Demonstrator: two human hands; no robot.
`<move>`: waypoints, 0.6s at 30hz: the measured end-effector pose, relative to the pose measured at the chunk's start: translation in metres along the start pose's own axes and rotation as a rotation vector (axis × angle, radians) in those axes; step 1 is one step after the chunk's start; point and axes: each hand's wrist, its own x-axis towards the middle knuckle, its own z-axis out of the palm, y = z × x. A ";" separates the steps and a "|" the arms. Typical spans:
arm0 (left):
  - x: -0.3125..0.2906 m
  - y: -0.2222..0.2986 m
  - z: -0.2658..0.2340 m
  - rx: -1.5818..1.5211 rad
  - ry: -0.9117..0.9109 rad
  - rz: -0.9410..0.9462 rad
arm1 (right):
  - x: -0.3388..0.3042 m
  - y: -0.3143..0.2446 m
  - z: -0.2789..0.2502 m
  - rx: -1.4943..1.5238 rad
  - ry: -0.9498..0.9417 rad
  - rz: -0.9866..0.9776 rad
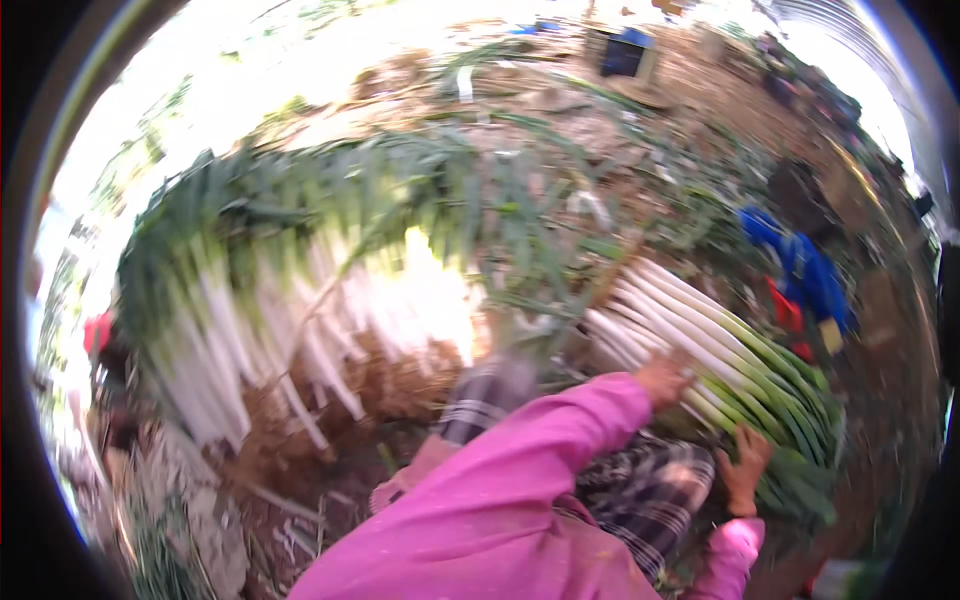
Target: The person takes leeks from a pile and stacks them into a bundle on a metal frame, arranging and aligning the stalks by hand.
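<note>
A bundle of long green onions (pixel 690 325) lies at my right, white ends toward the far left and green leaves toward the near right. My left hand (pixel 668 380), in a pink sleeve, reaches across and touches the white stalks on the near side. Its fingers are smeared by motion, so their grip does not show. Nearer to me, my right hand (pixel 745 465) rests against the green leaf part with thumb and fingers apart. A wide row of more green onions (pixel 330 250) lies to the left, leaves pointing away.
Loose leaf scraps (pixel 690 195) litter the ground beyond the bundle. A blue cloth or bag (pixel 805 270) with red beside it lies at the right. A dark blue container (pixel 627 55) stands far off. My knees in plaid trousers (pixel 650 490) are close below the bundle.
</note>
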 end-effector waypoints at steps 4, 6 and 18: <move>-0.019 -0.038 -0.103 -0.328 -0.137 -0.012 | -0.021 0.022 0.017 -0.078 0.009 0.014; -0.087 -0.151 -0.131 0.035 0.352 -0.127 | -0.002 -0.001 0.025 -0.061 0.027 0.013; -0.401 -0.276 -0.204 0.140 0.108 -1.470 | -0.018 0.014 0.026 -0.058 0.122 0.153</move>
